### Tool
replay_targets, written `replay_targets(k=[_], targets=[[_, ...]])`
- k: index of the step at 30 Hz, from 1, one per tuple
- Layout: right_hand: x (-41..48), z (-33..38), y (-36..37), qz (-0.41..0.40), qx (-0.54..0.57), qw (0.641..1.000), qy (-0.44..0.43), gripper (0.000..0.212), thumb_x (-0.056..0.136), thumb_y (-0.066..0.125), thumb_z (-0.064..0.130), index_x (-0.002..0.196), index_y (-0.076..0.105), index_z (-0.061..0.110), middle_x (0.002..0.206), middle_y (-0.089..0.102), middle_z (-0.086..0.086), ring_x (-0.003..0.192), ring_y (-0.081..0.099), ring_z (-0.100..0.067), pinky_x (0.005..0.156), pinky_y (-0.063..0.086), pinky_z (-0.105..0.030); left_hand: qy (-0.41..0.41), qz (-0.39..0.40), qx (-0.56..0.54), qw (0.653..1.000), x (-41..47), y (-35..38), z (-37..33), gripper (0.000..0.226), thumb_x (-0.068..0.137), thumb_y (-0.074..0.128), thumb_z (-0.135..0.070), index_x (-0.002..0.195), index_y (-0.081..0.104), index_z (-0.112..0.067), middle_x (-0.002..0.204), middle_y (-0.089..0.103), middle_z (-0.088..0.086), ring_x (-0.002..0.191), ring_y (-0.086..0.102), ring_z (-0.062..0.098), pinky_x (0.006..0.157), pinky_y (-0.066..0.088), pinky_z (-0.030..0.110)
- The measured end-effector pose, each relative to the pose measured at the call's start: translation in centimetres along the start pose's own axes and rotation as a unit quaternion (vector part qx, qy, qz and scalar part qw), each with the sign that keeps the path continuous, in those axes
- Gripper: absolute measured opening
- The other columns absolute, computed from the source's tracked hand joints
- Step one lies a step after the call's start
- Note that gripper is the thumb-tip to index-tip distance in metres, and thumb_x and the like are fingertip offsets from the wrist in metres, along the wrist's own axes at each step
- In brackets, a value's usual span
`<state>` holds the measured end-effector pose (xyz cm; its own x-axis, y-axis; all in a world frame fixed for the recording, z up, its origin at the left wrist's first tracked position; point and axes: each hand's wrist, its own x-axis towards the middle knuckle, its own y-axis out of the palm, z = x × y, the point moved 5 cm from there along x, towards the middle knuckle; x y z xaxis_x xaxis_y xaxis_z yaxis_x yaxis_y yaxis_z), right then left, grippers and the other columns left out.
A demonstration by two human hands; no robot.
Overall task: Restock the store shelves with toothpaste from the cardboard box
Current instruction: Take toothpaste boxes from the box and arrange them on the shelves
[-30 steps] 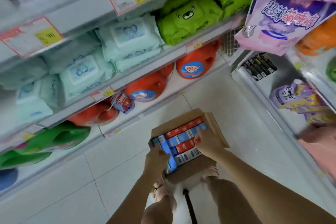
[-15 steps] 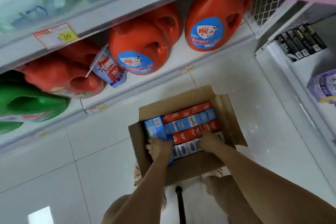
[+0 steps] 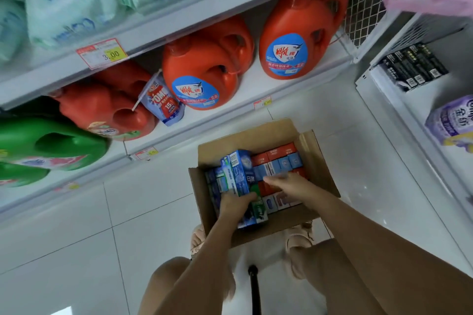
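Cardboard box [image 3: 316, 161] sits open on the floor [image 3: 153, 212], just in front of the person's feet, below the bottom shelf [image 3: 256, 84] of orange detergent jugs [image 3: 202, 69].

Left hand [image 3: 234, 203] grips a bundle of blue toothpaste cartons [image 3: 239, 174] at its lower end, fingers [image 3: 249, 196] curled round it. Bundle is tilted up: top clear of the rim, lower end down among the others.

Right hand [image 3: 291, 184] lies on the packed red and blue cartons [image 3: 279, 158], fingers [image 3: 271, 179] fairly straight, pinching nothing as far as the blur allows.

Step in hand, by my judgement: lifting a handful out. To do it well, press the neighbours down with the right hand so none ride up. Squeeze the bundle square so no middle carton slips. Draw straight up, clear of the flaps.
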<state>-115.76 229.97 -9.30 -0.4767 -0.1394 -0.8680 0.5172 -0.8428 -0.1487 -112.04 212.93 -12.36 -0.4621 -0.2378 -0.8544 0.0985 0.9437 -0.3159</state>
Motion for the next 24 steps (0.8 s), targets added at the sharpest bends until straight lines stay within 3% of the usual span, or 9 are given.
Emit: replay_targets(k=[3, 5, 8, 10, 12, 17, 20, 22, 24], targets=[[-2.7, 2.4, 0.2, 0.002, 0.068, 0.996, -0.052, 0.081, 0.069, 0.057, 0.079, 0.132, 0.051, 0.029, 0.130, 0.053, 0.007, 0.122, 0.050, -0.017, 0.102, 0.041, -0.041, 0.078, 0.037, -0.017, 0.996, -3.3, 0.4, -2.9, 0.045, 0.064, 0.082, -0.024, 0.093, 0.054, -0.003, 0.079, 0.065, 0.006, 0.063, 0.062, 0.009, 0.053, 0.053, 0.026], [-4.5, 3.8, -0.1, 0.000, 0.154, 0.984, -0.092, 0.067, 0.066, 0.067, 0.072, 0.121, 0.060, 0.034, 0.125, 0.063, 0.008, 0.115, 0.058, -0.015, 0.103, 0.043, -0.043, 0.151, 0.062, -0.030, 0.986, -6.4, 0.1, -5.2, 0.039, 0.067, 0.082, -0.021, 0.081, 0.049, -0.006, 0.065, 0.055, 0.007, 0.054, 0.055, 0.014, 0.049, 0.046, 0.032], [-8.3, 6.5, -1.6, -0.026, 0.224, 0.961, -0.159, 0.028, 0.083, 0.069, 0.039, 0.107, 0.069, 0.025, 0.105, 0.073, 0.002, 0.097, 0.069, -0.014, 0.093, 0.052, -0.037, 0.245, 0.152, -0.123, 0.949, -10.9, -1.3, -8.2, 0.041, 0.077, 0.078, -0.023, 0.111, 0.057, -0.013, 0.100, 0.071, 0.005, 0.088, 0.069, 0.016, 0.070, 0.056, 0.032], [-11.3, 8.3, -2.9, -0.052, 0.235, 0.950, -0.199, 0.030, 0.080, 0.071, 0.040, 0.103, 0.070, 0.022, 0.099, 0.074, -0.001, 0.092, 0.071, -0.017, 0.089, 0.054, -0.037, 0.288, 0.185, -0.162, 0.925, -13.7, -3.0, -9.9, 0.043, 0.084, 0.069, -0.035, 0.123, 0.057, -0.020, 0.117, 0.068, 0.002, 0.108, 0.065, 0.019, 0.093, 0.051, 0.041], [-14.3, 10.1, -4.3, -0.089, 0.219, 0.946, -0.221, 0.036, 0.074, 0.074, 0.046, 0.100, 0.070, 0.022, 0.095, 0.075, -0.003, 0.088, 0.071, -0.022, 0.089, 0.054, -0.040, 0.292, 0.183, -0.174, 0.922, -15.8, -4.6, -11.1, 0.048, 0.085, 0.063, -0.050, 0.124, 0.059, -0.024, 0.121, 0.066, 0.000, 0.115, 0.061, 0.021, 0.100, 0.045, 0.045], [-21.1, 14.3, -6.8, -0.074, 0.298, 0.907, -0.287, 0.031, 0.077, 0.068, 0.033, 0.099, 0.067, 0.011, 0.078, 0.073, -0.003, 0.067, 0.069, -0.017, 0.073, 0.056, -0.032, 0.240, 0.237, -0.272, 0.901, -20.1, -7.6, -14.1, 0.043, 0.088, 0.053, -0.046, 0.091, 0.066, -0.005, 0.078, 0.069, 0.012, 0.061, 0.066, 0.020, 0.059, 0.056, 0.029], [-23.2, 16.4, -7.2, -0.028, 0.409, 0.865, -0.290, 0.015, 0.084, 0.063, 0.016, 0.097, 0.065, 0.008, 0.074, 0.071, -0.004, 0.062, 0.068, -0.015, 0.064, 0.058, -0.028, 0.271, 0.250, -0.283, 0.886, -21.8, -9.3, -16.3, 0.022, 0.080, 0.066, -0.020, 0.097, 0.062, -0.005, 0.077, 0.070, 0.010, 0.060, 0.066, 0.020, 0.057, 0.057, 0.030], [-23.7, 17.5, -7.5, 0.025, 0.483, 0.830, -0.279, 0.039, 0.073, 0.071, 0.013, 0.110, 0.063, 0.005, 0.089, 0.070, -0.011, 0.072, 0.070, -0.020, 0.069, 0.060, -0.033, 0.304, 0.241, -0.263, 0.883, -22.1, -10.5, -17.8, 0.037, 0.066, 0.072, -0.003, 0.102, 0.061, -0.008, 0.081, 0.070, 0.007, 0.066, 0.066, 0.019, 0.061, 0.057, 0.031], [-23.7, 18.7, -7.8, 0.089, 0.536, 0.788, -0.289, 0.076, 0.048, 0.090, 0.012, 0.118, 0.060, 0.002, 0.103, 0.069, -0.018, 0.083, 0.072, -0.028, 0.066, 0.059, -0.037, 0.321, 0.236, -0.240, 0.885, -22.0, -11.4, -19.4, 0.039, 0.067, 0.065, -0.007, 0.106, 0.059, -0.007, 0.083, 0.069, 0.005, 0.067, 0.065, 0.017, 0.062, 0.056, 0.029]])
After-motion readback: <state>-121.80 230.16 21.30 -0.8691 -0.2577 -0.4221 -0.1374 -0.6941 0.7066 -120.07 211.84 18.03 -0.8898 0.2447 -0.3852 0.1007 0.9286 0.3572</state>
